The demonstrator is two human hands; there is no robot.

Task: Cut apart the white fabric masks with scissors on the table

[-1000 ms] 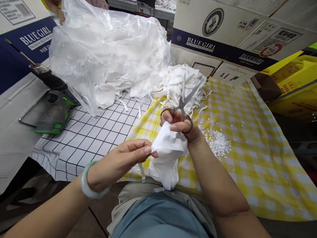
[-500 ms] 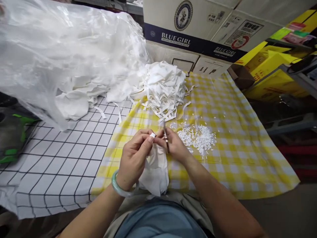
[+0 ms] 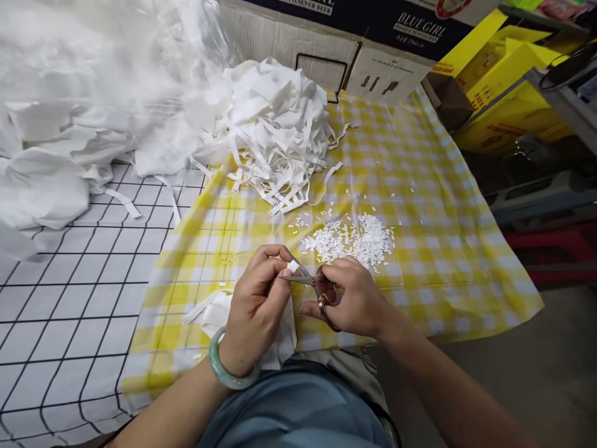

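My left hand (image 3: pixel 259 298) pinches a white cloth piece (image 3: pixel 280 339) near its top, with a small white tab (image 3: pixel 293 266) sticking up between the fingertips. A pale green bangle (image 3: pixel 228 370) circles that wrist. My right hand (image 3: pixel 352 298) grips small scissors (image 3: pixel 310 283) by copper-coloured handles; the blades point left and sit open around the tab. Both hands hover over the near edge of the yellow checked cloth (image 3: pixel 420 205). Just beyond them lies a heap of tiny white clippings (image 3: pixel 357 239).
A pile of white strips and cloth pieces (image 3: pixel 275 124) sits further back. A clear plastic bag of white pieces (image 3: pixel 74 93) fills the upper left, over a black-and-white grid cloth (image 3: pixel 69 298). Cardboard boxes (image 3: pixel 326 43) stand behind; yellow boxes (image 3: pixel 508 106) at right.
The view has swung down and right, so the drill at left is out of sight. My hands dropped nearer the table edge, and the scissors turned from upright to pointing left at the tab.
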